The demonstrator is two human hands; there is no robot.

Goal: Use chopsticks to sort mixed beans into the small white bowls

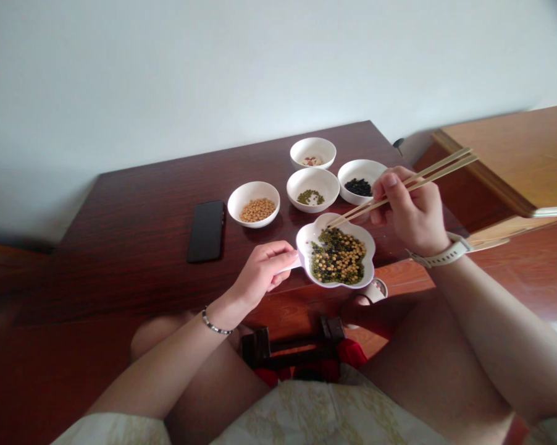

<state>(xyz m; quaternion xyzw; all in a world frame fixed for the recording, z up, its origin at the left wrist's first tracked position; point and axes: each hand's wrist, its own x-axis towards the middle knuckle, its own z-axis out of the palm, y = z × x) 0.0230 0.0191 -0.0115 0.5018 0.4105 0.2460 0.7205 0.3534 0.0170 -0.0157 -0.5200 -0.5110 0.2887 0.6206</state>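
My left hand (pixel 264 269) is closed on the left rim of a white flower-shaped dish (pixel 306 238) that holds mixed yellow, green and dark beans at the table's front edge. My right hand (pixel 410 207) grips a pair of wooden chopsticks (pixel 408 182); their tips reach down to the dish's far rim. Behind the dish stand several small white bowls: one with yellow beans (pixel 253 204), one with green beans (pixel 312 188), one with black beans (pixel 360 181), and one at the back with pale and reddish beans (pixel 312 153).
A black phone (pixel 207 230) lies face down on the dark wooden table (pixel 144 247), left of the bowls. A lighter wooden cabinet top (pixel 519 154) stands at the right. A white wall is behind. My knees are below the table edge.
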